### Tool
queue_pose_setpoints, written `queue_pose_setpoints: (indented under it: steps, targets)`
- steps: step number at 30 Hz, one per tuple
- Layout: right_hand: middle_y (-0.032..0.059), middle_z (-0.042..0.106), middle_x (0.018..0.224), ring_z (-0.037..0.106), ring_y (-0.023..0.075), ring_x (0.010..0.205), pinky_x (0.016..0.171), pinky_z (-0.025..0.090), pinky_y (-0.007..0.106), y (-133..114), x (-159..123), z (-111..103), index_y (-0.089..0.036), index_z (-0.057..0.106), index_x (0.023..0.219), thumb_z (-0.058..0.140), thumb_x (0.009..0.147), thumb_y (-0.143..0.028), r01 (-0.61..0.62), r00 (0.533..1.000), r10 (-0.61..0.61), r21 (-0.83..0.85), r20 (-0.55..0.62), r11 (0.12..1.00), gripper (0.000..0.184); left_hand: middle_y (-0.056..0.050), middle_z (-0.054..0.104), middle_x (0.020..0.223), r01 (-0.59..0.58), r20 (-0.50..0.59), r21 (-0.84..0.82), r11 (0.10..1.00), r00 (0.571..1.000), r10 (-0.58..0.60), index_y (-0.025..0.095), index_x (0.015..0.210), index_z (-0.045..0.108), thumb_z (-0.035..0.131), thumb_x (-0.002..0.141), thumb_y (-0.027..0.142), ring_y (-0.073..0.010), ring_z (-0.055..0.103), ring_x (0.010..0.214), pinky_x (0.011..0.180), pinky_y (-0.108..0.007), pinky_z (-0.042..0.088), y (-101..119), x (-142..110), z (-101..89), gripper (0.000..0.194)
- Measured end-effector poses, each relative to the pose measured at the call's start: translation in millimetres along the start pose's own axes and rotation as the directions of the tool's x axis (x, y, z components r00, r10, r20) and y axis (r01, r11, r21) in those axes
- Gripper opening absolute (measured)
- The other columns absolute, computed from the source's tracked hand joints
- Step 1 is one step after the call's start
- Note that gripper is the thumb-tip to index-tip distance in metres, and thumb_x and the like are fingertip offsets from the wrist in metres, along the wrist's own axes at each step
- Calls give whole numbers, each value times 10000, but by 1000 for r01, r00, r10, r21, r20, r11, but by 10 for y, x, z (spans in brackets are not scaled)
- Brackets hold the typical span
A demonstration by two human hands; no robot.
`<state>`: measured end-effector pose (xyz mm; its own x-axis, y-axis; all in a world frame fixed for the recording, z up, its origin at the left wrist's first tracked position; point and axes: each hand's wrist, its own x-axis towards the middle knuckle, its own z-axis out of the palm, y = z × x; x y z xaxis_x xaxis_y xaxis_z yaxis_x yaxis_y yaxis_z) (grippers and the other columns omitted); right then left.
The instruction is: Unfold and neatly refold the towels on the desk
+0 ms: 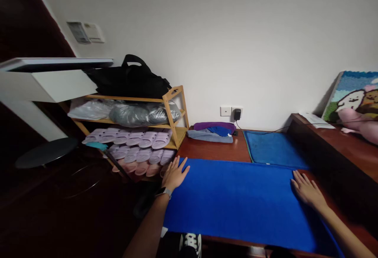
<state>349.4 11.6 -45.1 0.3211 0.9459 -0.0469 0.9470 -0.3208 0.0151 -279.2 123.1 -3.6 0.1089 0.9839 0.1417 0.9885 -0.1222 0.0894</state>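
A: What's at the far left?
B: A round, dark stool seat (46, 153); its legs mostly vanish in shadow.

A: And beside it?
B: A light wooden slatted rack (174, 120). On top lies a black fabric bag (132, 82), its left end partly behind a white panel (63, 85). Below are bundles in clear plastic (130, 113), contents hard to make out, then rows of lilac plastic slippers (162, 138). The pink ones (142, 168) underneath are half lost in the dark.

A: The left hand (176, 172)?
B: Flat, fingers spread wide, at the far left corner of a smooth, bright blue cloth (236, 203). I can't tell how firmly it presses.

A: Where is that cloth?
B: Spread on the reddish-brown wooden surface (206, 152), in front of a folded purple, blue and grey cloth stack (211, 132). Its near right part passes behind the right forearm and out of frame.

A: The right hand (308, 191)?
B: Open, palm down, fingers nearly straight, at the cloth's right edge; the palm is hidden.

A: Furthest right?
B: A pink plush toy (362, 126), cut off by the frame.
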Motion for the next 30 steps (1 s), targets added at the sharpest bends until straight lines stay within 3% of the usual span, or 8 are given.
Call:
queue_pose_setpoints:
  steps: [3,6,11,14,16,18,26,30]
  targets:
    - [103,353,1634,224,275,1543,1248,199,495,-431,-84,-111,-97,366,1573,158,986,-459,64,990,-63,6,-130,998,720,-77,286,1672,-18,-27,4,1000,999,18,286,1583,373,351,1043,570,-278,237,1543,1236,-464,213,-18,5,45,610]
    - [102,360,1629,240,261,1540,1254,195,476,-1187,-225,-254,-108,388,1564,173,1010,-458,275,946,-252,95,-204,957,689,-75,282,1673,-24,-40,-8,1000,999,24,286,1580,379,369,1041,560,-291,240,1541,1234,-476,219,-29,5,74,605]
    - [70,320,1641,228,219,1543,1266,184,448,-2507,-516,-436,-149,340,1587,192,1039,-522,526,850,-512,257,-127,810,679,-79,273,1676,-29,-39,-28,999,999,28,283,1579,383,375,1043,559,-298,242,1540,1234,-490,219,-52,8,95,603]
    - [62,262,1657,190,219,1553,1274,143,462,-2819,-609,-442,-158,291,1603,192,1037,-555,540,838,-538,272,-87,797,698,-83,267,1677,-36,-41,-25,999,999,35,284,1579,381,373,1044,563,-296,244,1540,1231,-491,225,-67,16,108,603]
    - [52,230,1665,170,216,1557,1276,122,463,-2738,-609,-395,-161,262,1611,183,1034,-566,511,857,-510,249,-75,822,709,-84,273,1676,-36,-47,-21,999,998,35,284,1580,380,371,1043,566,-296,250,1538,1230,-490,229,-70,22,116,606]
    - [38,222,1668,167,209,1557,1275,119,458,-2433,-568,-310,-166,242,1616,177,1028,-573,460,887,-457,217,-69,861,718,-84,279,1674,-35,-56,-21,999,998,34,284,1580,380,369,1043,566,-299,254,1536,1229,-493,232,-66,26,120,606]
    - [48,176,1687,125,239,1561,1265,164,481,-187,-242,90,-116,193,1626,134,966,-558,42,998,-45,80,37,996,797,-87,272,1675,-20,-40,-17,1000,999,20,283,1577,386,380,1041,556,-298,242,1540,1230,-484,227,-28,31,72,602]
    - [62,211,1683,164,232,1555,1259,191,472,325,-178,128,-112,212,1623,147,955,-509,-7,999,5,62,31,998,781,-99,271,1674,4,-12,-5,1000,1000,-4,282,1582,374,386,1039,555,-293,235,1543,1233,-482,216,3,30,14,608]
